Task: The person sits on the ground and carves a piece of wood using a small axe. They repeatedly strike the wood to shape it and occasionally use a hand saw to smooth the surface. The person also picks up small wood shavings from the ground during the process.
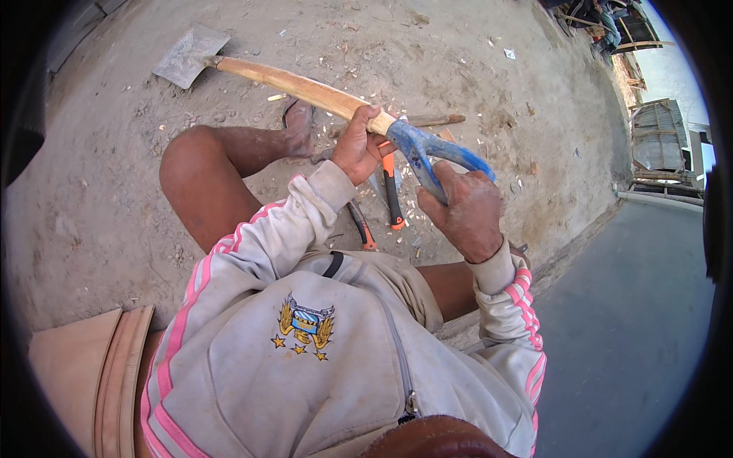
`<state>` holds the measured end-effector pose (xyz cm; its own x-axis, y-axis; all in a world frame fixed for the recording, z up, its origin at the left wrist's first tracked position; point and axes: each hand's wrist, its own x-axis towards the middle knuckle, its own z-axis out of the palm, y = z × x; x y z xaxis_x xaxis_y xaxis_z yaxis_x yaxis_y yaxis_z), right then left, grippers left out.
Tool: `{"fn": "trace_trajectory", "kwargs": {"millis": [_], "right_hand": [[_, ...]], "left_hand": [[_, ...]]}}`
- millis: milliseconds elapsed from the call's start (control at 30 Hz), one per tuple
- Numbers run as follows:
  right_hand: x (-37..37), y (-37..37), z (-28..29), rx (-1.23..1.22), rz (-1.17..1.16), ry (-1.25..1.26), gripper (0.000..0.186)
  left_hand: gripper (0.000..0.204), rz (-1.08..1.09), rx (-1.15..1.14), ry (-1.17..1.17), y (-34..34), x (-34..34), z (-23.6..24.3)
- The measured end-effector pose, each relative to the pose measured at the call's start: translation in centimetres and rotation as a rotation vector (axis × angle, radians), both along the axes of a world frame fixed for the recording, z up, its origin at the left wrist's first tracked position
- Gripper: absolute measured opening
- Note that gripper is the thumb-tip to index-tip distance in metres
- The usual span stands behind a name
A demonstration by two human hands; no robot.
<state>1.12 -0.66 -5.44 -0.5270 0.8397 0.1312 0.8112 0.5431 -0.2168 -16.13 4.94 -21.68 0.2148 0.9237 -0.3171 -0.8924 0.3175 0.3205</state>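
A shovel lies slantwise in front of me, its flat grey blade (188, 56) at the far left and its pale wooden shaft (299, 88) running toward me. A blue, forked handle (416, 146) tops the near end. My left hand (357, 153) is closed round the shaft just below the blue part, thumb on top. With my right hand (467, 210) I grip the blue handle at its end; part of the grip is hidden under the fingers. Beneath the shovel, on the ground, are an orange-and-black tool handle (392, 195) and a second black-and-orange handle (361, 225).
A wooden stick (437, 120) lies past my left hand, among scattered wood chips on the dirt. My bent left leg (210, 172) is below the shaft. Stacked brown boards (84, 374) stand at lower left; a smooth grey slab (618, 305) is on the right.
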Motion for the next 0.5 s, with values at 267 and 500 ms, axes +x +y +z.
{"fn": "trace_trajectory", "kwargs": {"millis": [267,500], "right_hand": [[1.7,0.2,-1.5,0.242,-0.013,0.179,0.046],[4.4,-1.4,-6.4,-0.727,-0.854,1.508,0.062]], "left_hand": [[0.026,0.065,-0.054,0.017,-0.2,-0.2,0.7],[0.022,0.018,-0.042,0.027,-1.1,0.0,-1.3]]}}
